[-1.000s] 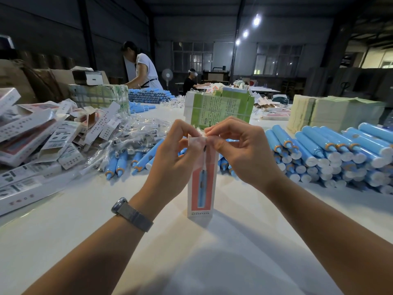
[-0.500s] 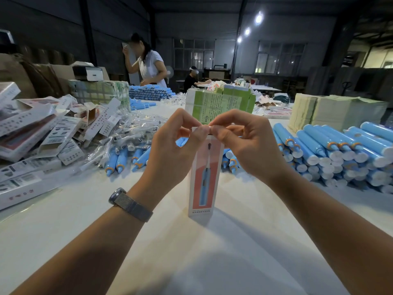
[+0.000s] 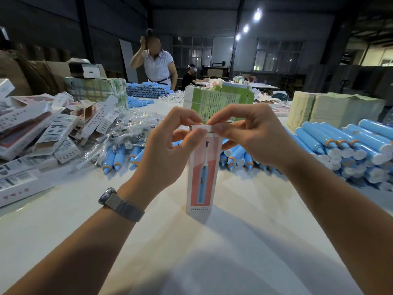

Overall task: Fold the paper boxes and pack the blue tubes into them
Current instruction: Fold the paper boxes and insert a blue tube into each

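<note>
1. I see the table [image 3: 244, 241], white, running from the near edge to the far end.
2. Blue tubes [image 3: 348, 150] lie stacked along the right edge; more tubes lie behind the hands toward the left.
3. Flat cartons [image 3: 32, 133] are heaped at the left edge.
4. The box [image 3: 202, 173] stands upright mid-table, toward the near edge, its base on the surface.
5. My left hand [image 3: 163, 158] pinches the box's top flap from the left.
6. My right hand [image 3: 255, 137] pinches the same flap from the right, fingers curled over it.
</note>
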